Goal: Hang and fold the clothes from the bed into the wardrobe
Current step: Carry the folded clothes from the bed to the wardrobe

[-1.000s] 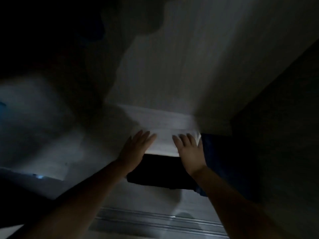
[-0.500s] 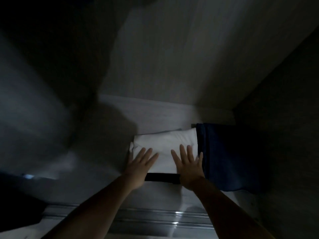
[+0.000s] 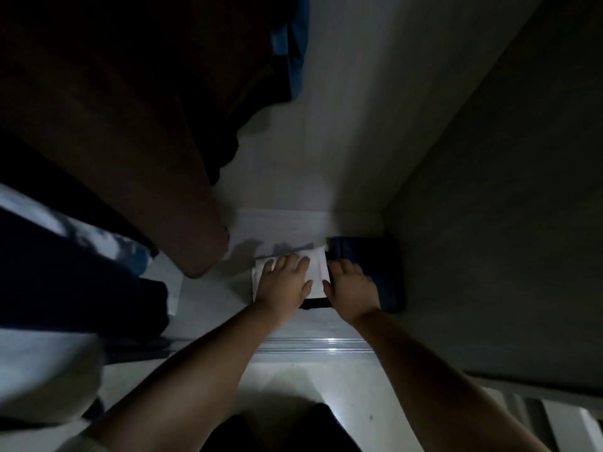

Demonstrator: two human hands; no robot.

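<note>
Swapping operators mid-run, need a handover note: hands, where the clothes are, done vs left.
Left hand: flat on the folded white garment, fingers straight.
Right hand: flat at the seam between the white garment and the folded blue garment.
The white piece lies on a folded black garment on the wardrobe floor, blue pile on its right.
Dark clothes hang at left.
Done: three pieces folded and placed.
Left: release; the bed is out of view.
</note>
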